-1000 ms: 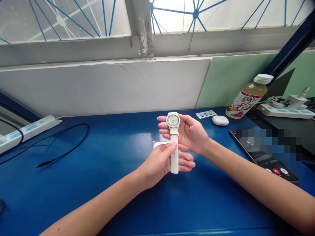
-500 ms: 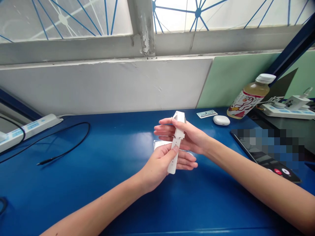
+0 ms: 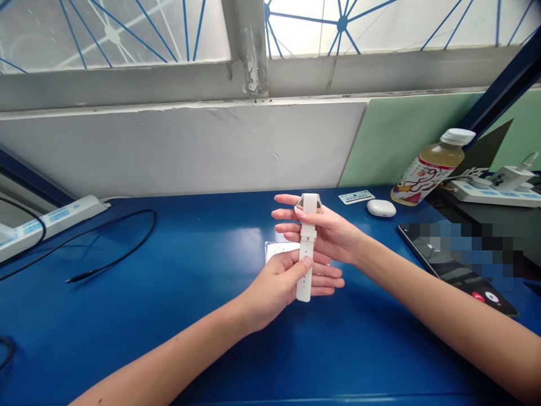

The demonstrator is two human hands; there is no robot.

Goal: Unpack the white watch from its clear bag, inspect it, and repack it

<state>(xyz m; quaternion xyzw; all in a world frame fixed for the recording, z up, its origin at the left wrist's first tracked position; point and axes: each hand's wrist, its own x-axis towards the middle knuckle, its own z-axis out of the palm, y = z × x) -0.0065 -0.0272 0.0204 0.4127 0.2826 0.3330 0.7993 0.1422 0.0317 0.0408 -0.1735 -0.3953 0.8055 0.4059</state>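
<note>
A: Two hands in play over one blue table (image 3: 190, 248), and a single white watch (image 3: 308, 246) hangs between them, mid-scene

B: How are they gripping it?

A: Left hand (image 3: 283, 276) has the near end, one thumb pinning the strap with the fingers behind; right hand (image 3: 333, 232) has the far end, thumb across the strap, fingers spread loosely to the left. Both grips narrow, both on that one watch!

B: And around it?

A: One flat packet (image 3: 279, 248), partly hidden, just beyond the left hand. Far right: one card (image 3: 356, 197), one white case (image 3: 381, 208) just beside it, one bottle (image 3: 431, 169) with a white cap. Nearer on the right, one phone (image 3: 448, 273), its screen partly blurred

B: Power strips?

A: Two! A left power strip (image 3: 54, 221) and, far over, a right power strip (image 3: 499, 194). One looped black cable (image 3: 80, 277) ends on the left of the table. What the dark thing (image 3: 5, 351) at the near left edge is, I cannot tell
</note>
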